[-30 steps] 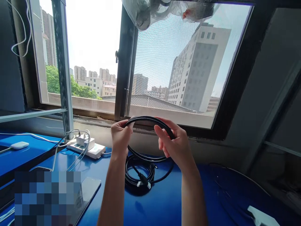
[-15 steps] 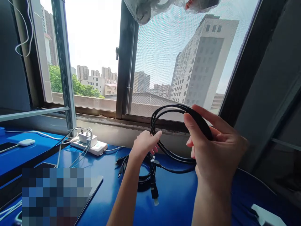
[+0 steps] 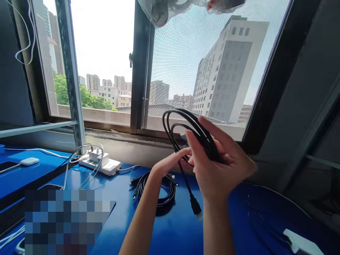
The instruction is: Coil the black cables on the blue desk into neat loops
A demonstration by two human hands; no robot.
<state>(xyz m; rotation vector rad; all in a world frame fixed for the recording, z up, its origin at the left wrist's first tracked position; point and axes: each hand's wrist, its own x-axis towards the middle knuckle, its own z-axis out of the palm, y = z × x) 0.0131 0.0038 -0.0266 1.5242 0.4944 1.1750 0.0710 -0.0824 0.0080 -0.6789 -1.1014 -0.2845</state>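
Observation:
My right hand is wrapped around several loops of a black cable, held up in front of the window. One end of this cable hangs down with its plug just above the blue table. My left hand pinches a strand of the same cable just left of the right hand. A second coiled black cable lies on the table below my left wrist.
A white power strip with plugged chargers and white wires sits at the back left. A white device lies on a raised blue shelf at far left. A white object is at the bottom right. Window frame and sill run behind the table.
The loops in my right hand have been drawn tighter and moved left. The free end with its plug has come off the table and now hangs. My left hand rose toward the right.

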